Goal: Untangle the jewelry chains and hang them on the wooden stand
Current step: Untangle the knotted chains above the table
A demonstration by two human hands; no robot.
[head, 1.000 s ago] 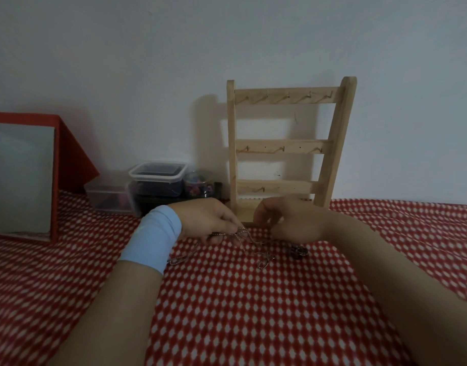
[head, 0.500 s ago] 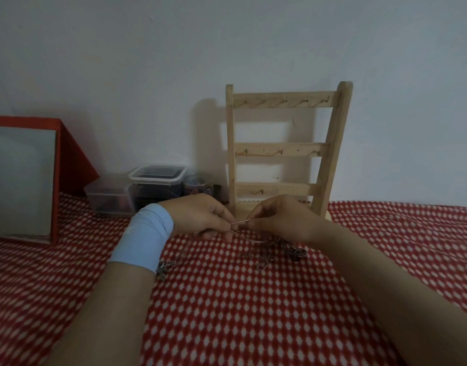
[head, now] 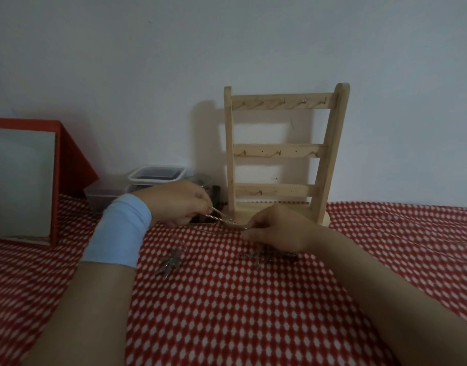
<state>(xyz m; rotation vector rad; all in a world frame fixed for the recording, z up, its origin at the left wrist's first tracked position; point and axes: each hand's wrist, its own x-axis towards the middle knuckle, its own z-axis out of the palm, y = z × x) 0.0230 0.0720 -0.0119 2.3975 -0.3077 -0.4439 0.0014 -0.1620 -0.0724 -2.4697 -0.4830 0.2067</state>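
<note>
Red-checked surface point(head: 227, 326). Pinching one twisted chain point(head: 224, 220) taut between curled fingers point(head: 204, 199) of left hand point(head: 178, 203) and right hand point(head: 278, 229), near wooden stand point(head: 280, 150). More tangle point(head: 269, 256) lying by right hand. All hooks point(head: 282, 102) bare; hanging seemingly not yet begun.

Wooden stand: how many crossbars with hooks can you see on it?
3 on the wooden stand: top crossbar, middle crossbar, bottom crossbar. All are bare; the chain is not yet hung. None appears hidden.
</note>
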